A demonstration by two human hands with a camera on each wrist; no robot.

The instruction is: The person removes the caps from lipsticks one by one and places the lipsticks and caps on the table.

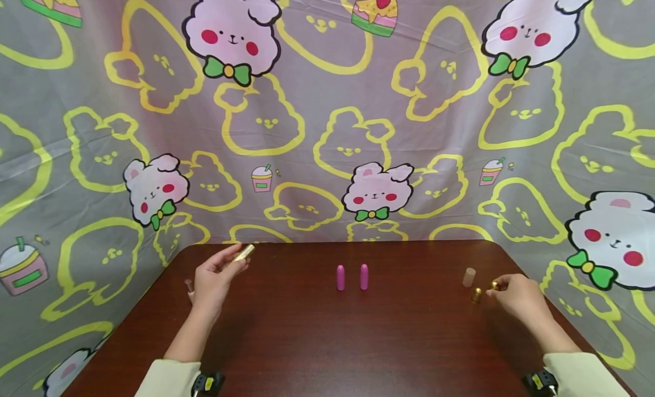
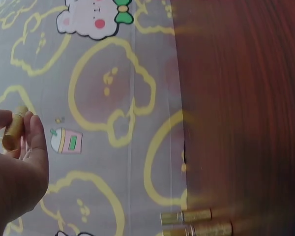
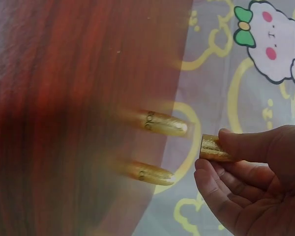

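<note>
My left hand [image 1: 214, 274] is raised over the table's left part, pinching a slim gold lipstick tube [image 1: 244, 253] between thumb and fingers. In the left wrist view the gold tube [image 2: 14, 130] sits between the fingertips. At the table's right side my right hand [image 1: 517, 294] pinches a short gold cap [image 3: 214, 148] by thumb and fingers. Beside it two gold, round-tipped caps [image 3: 164, 123] with dark lettering stand upright; in the head view one looks gold [image 1: 477, 295], the other pale tan [image 1: 469, 277].
Two pink round-tipped tubes [image 1: 340, 278] stand upright at the table's middle back. Behind the left wrist, small pinkish pieces [image 1: 189, 286] show partly; the left wrist view has two gold tubes [image 2: 196, 215] at its lower edge. A cartoon-printed cloth [image 1: 317, 101] hangs around the brown table [image 1: 327, 346].
</note>
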